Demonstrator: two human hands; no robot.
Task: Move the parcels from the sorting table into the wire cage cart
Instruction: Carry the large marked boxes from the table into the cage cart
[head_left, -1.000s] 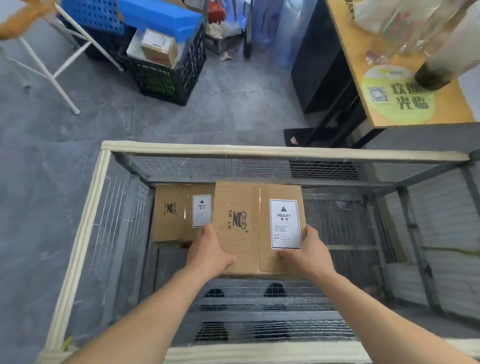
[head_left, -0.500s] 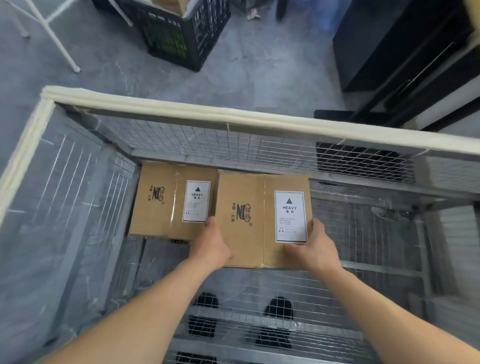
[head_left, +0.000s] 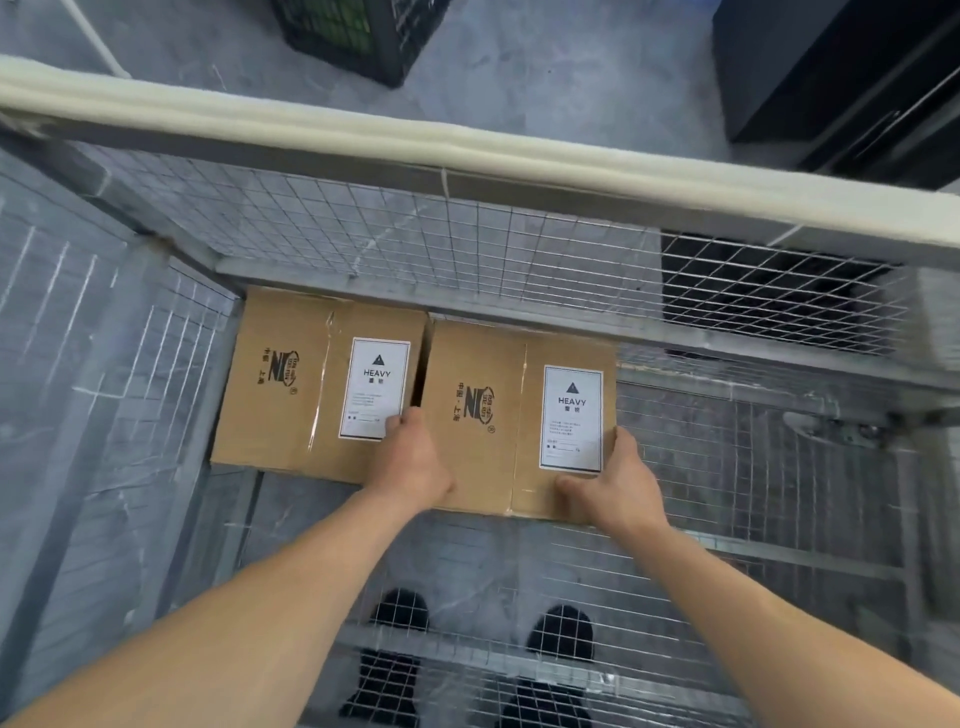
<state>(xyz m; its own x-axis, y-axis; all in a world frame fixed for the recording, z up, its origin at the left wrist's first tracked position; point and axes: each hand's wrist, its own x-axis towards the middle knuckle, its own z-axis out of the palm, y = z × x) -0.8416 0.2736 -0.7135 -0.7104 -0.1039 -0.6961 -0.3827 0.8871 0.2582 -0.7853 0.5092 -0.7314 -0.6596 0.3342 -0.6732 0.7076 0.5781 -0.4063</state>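
Two cardboard parcels lie side by side on the mesh floor of the wire cage cart (head_left: 467, 249), at its far end against the far wall. The left parcel (head_left: 291, 384) sits in the far left corner; the right parcel (head_left: 483, 415) is just beside it, their facing edges touching or nearly so. Each carries one white label reading HEAVY with a dark triangle above the word, so two labels in all: the left label (head_left: 375, 387) and the right label (head_left: 571, 418). Each box top also has one dark printed logo and a strip of clear tape along its centre seam.

Both hands are on the right parcel. The left hand (head_left: 415, 462) grips its near left corner, fingers curled down into the narrow gap between the two boxes and partly covering the lower corner of the left label. The right hand (head_left: 613, 488) clasps the near right corner, thumb lying across the top near the front edge, fingers wrapped over the right side. Both forearms are bare.

A pale foam-padded top rail (head_left: 363, 135) runs along the cart's far side. Two dark shoes (head_left: 400, 613) show through the mesh below. Beyond the cart, on the grey floor, stands one black plastic crate (head_left: 363, 36), and at upper right one black cabinet (head_left: 831, 67).
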